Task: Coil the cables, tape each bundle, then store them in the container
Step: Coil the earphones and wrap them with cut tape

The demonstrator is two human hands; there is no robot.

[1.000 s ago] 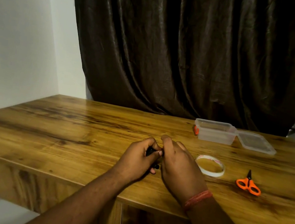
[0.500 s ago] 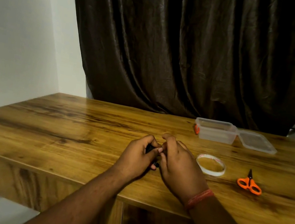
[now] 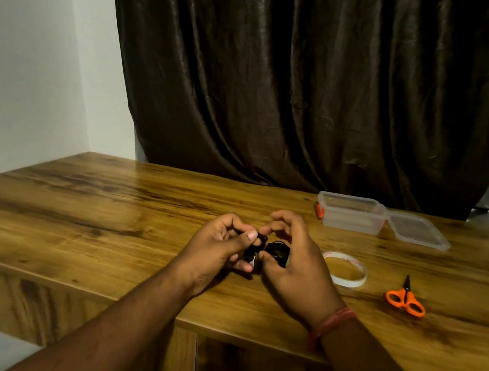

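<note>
Seen from the head camera, both hands work close together over the middle of the wooden table [image 3: 76, 208]. The left hand [image 3: 219, 246] has its fingers curled, thumb pressed down on a small black cable bundle [image 3: 277, 251] that sits between the two hands, just above the tabletop. The right hand [image 3: 298, 260] cups the coil from the other side, its thumb against the black loops and its forefinger arched over the top toward the left thumb; a small pale end pokes out between the thumbs, too small to tell what it is. A reddish thread band [image 3: 333, 323] circles the right wrist. Just beside the right hand lies a roll of white tape [image 3: 347, 280], flat on the wood, and further right a pair of orange-handled scissors [image 3: 405, 300], blades pointing away. At the far edge stands the clear plastic container [image 3: 352, 217], open, with something small and orange at its left end, and its lid [image 3: 417, 235] rests flat right against it. A dark brown curtain [image 3: 304, 81] hangs behind the table.
</note>
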